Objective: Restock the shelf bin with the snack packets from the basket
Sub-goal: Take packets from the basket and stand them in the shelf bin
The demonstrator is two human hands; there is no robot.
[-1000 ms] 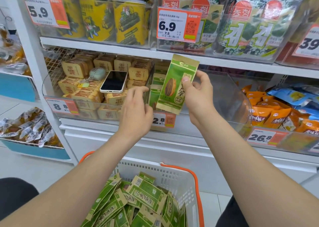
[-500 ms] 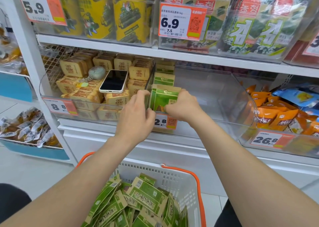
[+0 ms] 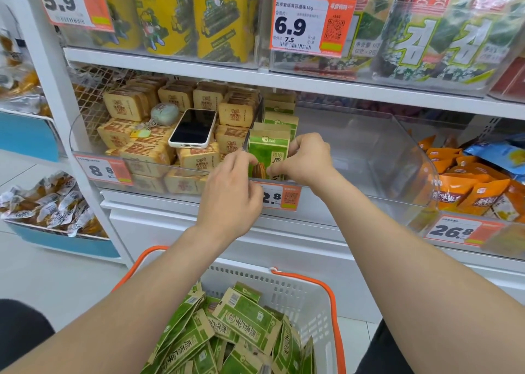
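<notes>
A green snack packet (image 3: 267, 154) stands upright at the front left of the clear shelf bin (image 3: 369, 157), in front of a few more green packets (image 3: 279, 117). My right hand (image 3: 305, 159) grips its right edge and my left hand (image 3: 231, 191) pinches its lower left edge at the bin's front lip. Below, a white basket with orange handles (image 3: 309, 297) holds several green packets (image 3: 241, 328) in a loose pile.
The bin to the left holds tan biscuit packs (image 3: 147, 157), with a phone (image 3: 193, 129) and a keychain (image 3: 164, 113) lying on top. Orange packets (image 3: 466, 191) fill the bin to the right. Price tags hang on the bin fronts. The upper shelf carries yellow tins and seaweed packs.
One second ago my right hand held the packet up above the bin. It has come down into the bin's front left, and both hands now hold it upright there.
</notes>
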